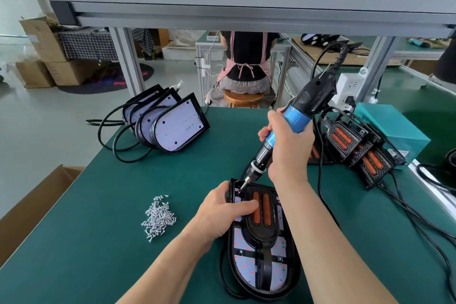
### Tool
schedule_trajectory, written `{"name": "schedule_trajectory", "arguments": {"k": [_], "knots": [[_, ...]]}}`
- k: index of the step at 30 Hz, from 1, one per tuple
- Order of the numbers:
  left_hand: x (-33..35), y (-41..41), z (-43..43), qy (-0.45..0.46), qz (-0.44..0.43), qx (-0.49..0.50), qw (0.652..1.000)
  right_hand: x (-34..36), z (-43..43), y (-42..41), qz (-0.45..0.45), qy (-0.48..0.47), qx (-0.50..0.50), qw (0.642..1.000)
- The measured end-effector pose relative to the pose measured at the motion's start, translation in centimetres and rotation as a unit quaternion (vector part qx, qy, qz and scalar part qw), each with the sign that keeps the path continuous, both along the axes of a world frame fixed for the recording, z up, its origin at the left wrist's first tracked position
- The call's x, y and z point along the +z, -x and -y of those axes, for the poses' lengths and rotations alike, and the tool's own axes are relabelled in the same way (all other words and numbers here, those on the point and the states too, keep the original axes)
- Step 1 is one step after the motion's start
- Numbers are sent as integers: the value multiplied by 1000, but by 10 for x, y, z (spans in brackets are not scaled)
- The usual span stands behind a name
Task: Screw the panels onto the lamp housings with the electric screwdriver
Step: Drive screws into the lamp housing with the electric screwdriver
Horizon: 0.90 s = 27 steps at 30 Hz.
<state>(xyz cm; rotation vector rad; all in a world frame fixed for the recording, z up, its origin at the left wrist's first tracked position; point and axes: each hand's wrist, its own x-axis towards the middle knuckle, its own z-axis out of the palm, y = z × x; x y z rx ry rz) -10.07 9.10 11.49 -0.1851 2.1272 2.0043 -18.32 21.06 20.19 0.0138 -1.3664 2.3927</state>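
While in housing (294,279), panel (261,233) under hand (222,213)

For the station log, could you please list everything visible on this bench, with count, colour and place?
lamp housing: one, black, lying flat, front centre
electric screwdriver: one, blue and black, tip at that housing's far left corner
screws: one pile, silver, left of it
lamp stack: several, black with white boards, far left
lamp row: several, black and orange, right
box: one, teal, far right
left hand: grips the lamp housing
right hand: grips the electric screwdriver
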Motion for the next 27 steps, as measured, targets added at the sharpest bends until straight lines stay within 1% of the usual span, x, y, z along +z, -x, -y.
{"name": "schedule_trajectory", "arguments": {"k": [4, 10, 14, 17, 20, 25, 27], "knots": [[-1, 1, 0, -2, 1, 5, 1000, 1, 3, 0, -17, -27, 8, 999], [-4, 3, -1, -10, -4, 13, 1000, 0, 8, -1, -29, -39, 18, 999], [-6, 3, 0, -10, -6, 14, 1000, 0, 12, -3, -44, -62, 61, 995], [-6, 3, 0, -12, -6, 11, 1000, 0, 14, -6, -47, -88, 69, 993], [-4, 1, -1, -6, -10, 10, 1000, 1, 7, -9, -34, -68, 75, 994], [0, 0, -3, -9, -19, 11, 1000, 0, -9, -13, -23, 28, 80, 996], [2, 0, -3, -8, -19, 8, 1000, 1, -9, -15, -25, 44, 80, 995]]}}
